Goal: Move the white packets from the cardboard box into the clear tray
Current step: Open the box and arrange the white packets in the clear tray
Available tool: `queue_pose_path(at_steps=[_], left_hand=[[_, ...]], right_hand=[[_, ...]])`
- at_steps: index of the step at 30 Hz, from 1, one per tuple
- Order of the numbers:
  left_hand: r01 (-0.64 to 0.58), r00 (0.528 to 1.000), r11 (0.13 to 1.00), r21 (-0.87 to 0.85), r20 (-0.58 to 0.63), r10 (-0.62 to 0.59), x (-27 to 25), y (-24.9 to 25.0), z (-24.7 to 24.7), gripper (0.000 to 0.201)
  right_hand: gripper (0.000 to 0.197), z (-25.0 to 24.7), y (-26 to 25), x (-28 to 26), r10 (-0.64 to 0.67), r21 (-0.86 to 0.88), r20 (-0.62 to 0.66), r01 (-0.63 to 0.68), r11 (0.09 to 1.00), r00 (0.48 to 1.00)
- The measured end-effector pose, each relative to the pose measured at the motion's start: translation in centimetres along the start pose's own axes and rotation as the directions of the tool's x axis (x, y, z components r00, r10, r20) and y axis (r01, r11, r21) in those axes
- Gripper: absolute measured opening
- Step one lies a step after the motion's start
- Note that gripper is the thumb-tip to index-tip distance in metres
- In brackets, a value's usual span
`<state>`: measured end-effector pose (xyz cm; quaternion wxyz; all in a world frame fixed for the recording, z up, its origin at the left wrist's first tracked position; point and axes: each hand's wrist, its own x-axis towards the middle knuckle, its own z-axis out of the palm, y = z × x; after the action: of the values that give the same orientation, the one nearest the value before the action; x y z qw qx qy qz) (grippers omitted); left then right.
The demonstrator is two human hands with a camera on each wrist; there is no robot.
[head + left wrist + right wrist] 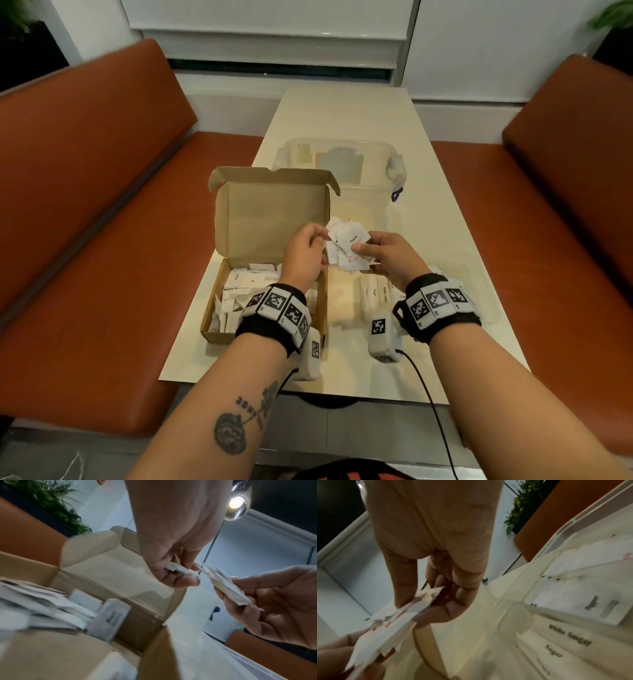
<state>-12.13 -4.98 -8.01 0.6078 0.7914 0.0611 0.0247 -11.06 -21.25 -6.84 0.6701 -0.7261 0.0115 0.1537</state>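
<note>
The open cardboard box (267, 246) sits on the left of the table with several white packets (239, 294) lying in it. To its right is the clear tray (346, 303), where white sugar sticks (376, 294) lie in a compartment. Both hands hold one fanned bunch of white packets (346, 248) in the air above the box's right edge and the tray. My left hand (320, 241) pinches the bunch's left side, my right hand (368, 246) its right side. The left wrist view shows the left-hand pinch (181, 571); the right wrist view shows the right thumb and fingers on the packets (406, 615).
A clear lidded container (339, 161) stands behind the box and tray. Orange bench seats (102, 240) flank the narrow table (349, 113) on both sides. The box's raised lid (270, 202) stands just left of the hands. Cables run from both wrist cameras off the near edge.
</note>
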Motion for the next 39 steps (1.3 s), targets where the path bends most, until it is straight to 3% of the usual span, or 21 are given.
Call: queue_pose_path(at_steps=[4, 9, 12, 14, 19, 26, 30, 34, 36, 39], left_hand=[[0.041, 0.997, 0.998, -0.055, 0.074, -0.037, 0.2, 0.7, 3.3, 0.023], [0.234, 0.972, 0.906, -0.353, 0.122, -0.203, -0.1, 2.3, 7.3, 0.028], [0.412, 0.903, 0.755, -0.510, 0.336, -0.266, -0.5, 3.2, 9.3, 0.056], [0.462, 0.867, 0.706, -0.537, 0.441, -0.231, -0.7, 3.5, 10.5, 0.058], [0.409, 0.883, 0.792, -0.454, 0.415, -0.218, -0.9, 2.8, 12.0, 0.033], [0.433, 0.866, 0.789, -0.436, 0.443, -0.230, -0.9, 1.7, 11.8, 0.017], [0.428, 0.870, 0.805, -0.412, 0.430, -0.243, -0.5, 1.4, 11.2, 0.013], [0.422, 0.871, 0.812, -0.403, 0.430, -0.239, 0.0, 1.0, 10.7, 0.015], [0.421, 0.862, 0.821, -0.384, 0.451, -0.231, 0.0, 1.0, 10.6, 0.014], [0.425, 0.848, 0.827, -0.369, 0.482, -0.220, 0.0, 1.2, 10.7, 0.016]], right_hand=[[0.018, -2.4, 0.7, -0.7, -0.001, 0.032, -0.039, 0.002, 0.999, 0.999], [0.011, -6.0, 1.3, -1.9, 0.009, 0.078, -0.113, 0.000, 0.997, 0.994], [0.011, -7.4, 1.4, -2.6, 0.007, 0.061, -0.137, 0.001, 0.998, 0.991], [0.003, -7.9, 1.6, -3.0, -0.004, 0.007, -0.145, 0.005, 1.000, 0.989], [0.016, -8.7, 2.0, -2.9, -0.085, -0.245, -0.230, 0.027, 0.969, 0.969], [0.028, -8.5, 2.3, -2.0, -0.115, -0.329, -0.251, 0.027, 0.944, 0.961], [0.027, -8.6, 2.4, -1.6, -0.095, -0.237, -0.233, 0.038, 0.971, 0.968], [0.023, -8.8, 2.3, -1.1, 0.018, -0.014, -0.353, -0.024, 1.000, 0.935], [0.024, -8.6, 2.2, -0.9, 0.083, -0.019, -0.337, -0.095, 0.995, 0.938], [0.024, -8.2, 2.2, -0.5, 0.075, -0.093, -0.298, -0.107, 0.990, 0.952]])
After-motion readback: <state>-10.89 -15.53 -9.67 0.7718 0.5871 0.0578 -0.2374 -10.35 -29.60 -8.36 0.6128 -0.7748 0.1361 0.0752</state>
